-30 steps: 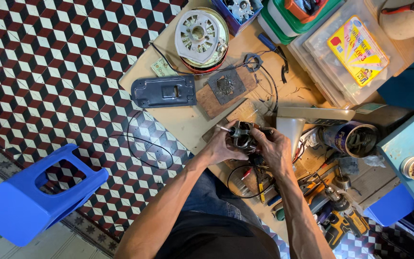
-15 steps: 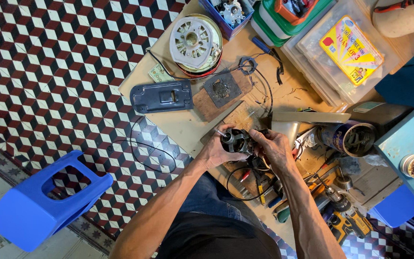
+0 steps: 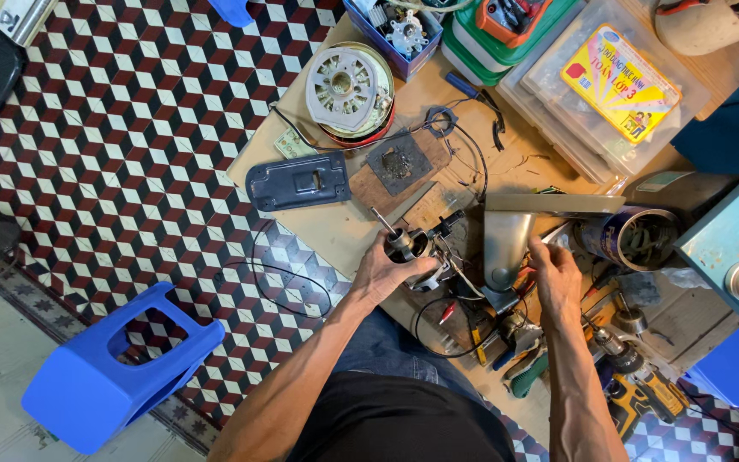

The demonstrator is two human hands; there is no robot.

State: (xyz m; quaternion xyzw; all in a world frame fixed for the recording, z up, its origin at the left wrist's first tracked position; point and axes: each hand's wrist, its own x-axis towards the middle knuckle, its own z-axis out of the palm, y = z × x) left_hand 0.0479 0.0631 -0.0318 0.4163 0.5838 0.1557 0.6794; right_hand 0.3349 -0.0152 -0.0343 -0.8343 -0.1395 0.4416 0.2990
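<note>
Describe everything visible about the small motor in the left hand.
The small motor is a compact, dark metal unit with a thin bare shaft sticking up and to the left from its rounded end. Thin wires trail from its right side toward the clutter below. It is tilted and held just above the wooden board, gripped from underneath by the left hand. The right hand is apart from it, beside a grey metal housing.

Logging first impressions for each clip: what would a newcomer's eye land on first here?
Probably the left hand gripping a small motor with its shaft sticking up, at the middle of a crowded wooden board. The right hand sits beside it near a grey metal stand. The bright blue plastic stool on the checkered floor, lower left, also stands out.
</note>
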